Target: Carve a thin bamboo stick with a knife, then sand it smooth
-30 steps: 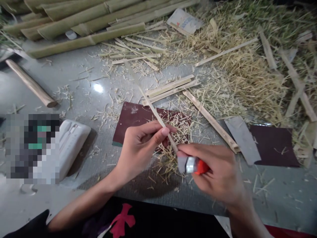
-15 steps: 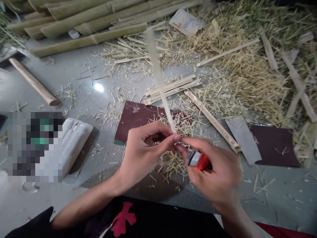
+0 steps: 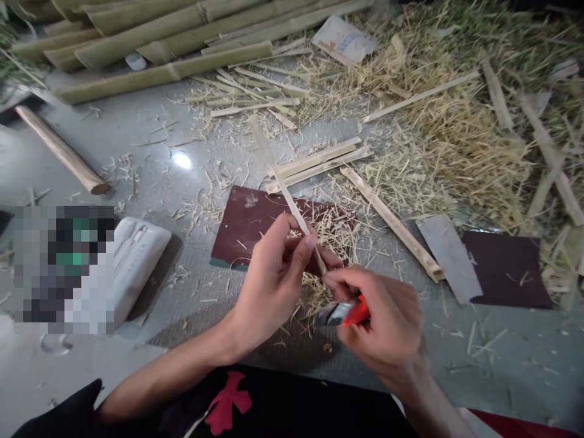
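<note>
Behind the left hand (image 3: 274,286), stick (image 3: 292,207) (blurred tip).

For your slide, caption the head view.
Left hand grips a thin bamboo strip; right hand holds a red-handled knife near its base.

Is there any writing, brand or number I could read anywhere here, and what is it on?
Paper packet at the top, by the straw: blue print, too blurred to read.
White case on the left: raised shapes, no legible words.
Orange knife in the right hand: no mark visible.
Nothing here can be read.
</note>
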`<state>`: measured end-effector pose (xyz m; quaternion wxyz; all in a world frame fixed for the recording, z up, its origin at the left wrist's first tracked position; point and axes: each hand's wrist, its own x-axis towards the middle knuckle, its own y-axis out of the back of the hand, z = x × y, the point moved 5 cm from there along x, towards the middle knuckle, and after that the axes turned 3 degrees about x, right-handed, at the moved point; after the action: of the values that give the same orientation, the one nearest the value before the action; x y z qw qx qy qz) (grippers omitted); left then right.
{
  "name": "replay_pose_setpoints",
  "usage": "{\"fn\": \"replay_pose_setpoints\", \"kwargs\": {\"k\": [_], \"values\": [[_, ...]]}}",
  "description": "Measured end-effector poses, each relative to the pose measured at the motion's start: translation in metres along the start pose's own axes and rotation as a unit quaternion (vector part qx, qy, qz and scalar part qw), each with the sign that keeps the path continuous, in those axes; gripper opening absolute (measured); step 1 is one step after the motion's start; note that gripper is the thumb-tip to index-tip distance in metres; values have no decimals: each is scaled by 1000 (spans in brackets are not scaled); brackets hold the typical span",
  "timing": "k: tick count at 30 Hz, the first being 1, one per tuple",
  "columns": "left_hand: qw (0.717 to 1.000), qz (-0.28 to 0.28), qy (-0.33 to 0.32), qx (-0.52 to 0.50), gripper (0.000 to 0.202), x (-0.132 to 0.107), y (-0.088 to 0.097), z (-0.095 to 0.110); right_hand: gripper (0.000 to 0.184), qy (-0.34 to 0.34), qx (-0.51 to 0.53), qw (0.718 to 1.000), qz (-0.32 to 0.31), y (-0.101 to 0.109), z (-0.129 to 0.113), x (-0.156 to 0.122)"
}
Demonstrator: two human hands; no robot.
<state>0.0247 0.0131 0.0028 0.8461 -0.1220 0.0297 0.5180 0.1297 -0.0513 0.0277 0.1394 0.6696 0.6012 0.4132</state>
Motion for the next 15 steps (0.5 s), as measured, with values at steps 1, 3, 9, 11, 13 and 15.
{"fn": "replay_pose_setpoints", "kwargs": {"k": [1,3,9,11,13,15], "values": [[1000,8,-2,-3,8,1,1,-1,19,-3,11,1000,-12,-1,-1,-2],[1000,26,-13,-12,7,4,6,-1,16,-8,28,999,-24,0,-2,-6],[996,-40,31,-75,14,3,7,-7,12,-55,14,998,-1,23,10,-8],[993,-70,50,-86,16,-1,3,-7,32,-89,34,994,-53,24,16,-7],[991,-86,62,-83,18,-4,-1,-6,41,-95,45,991,-83,23,17,-5],[992,-87,70,-53,20,-5,-3,-3,40,-95,32,991,-91,22,16,-2]]}}
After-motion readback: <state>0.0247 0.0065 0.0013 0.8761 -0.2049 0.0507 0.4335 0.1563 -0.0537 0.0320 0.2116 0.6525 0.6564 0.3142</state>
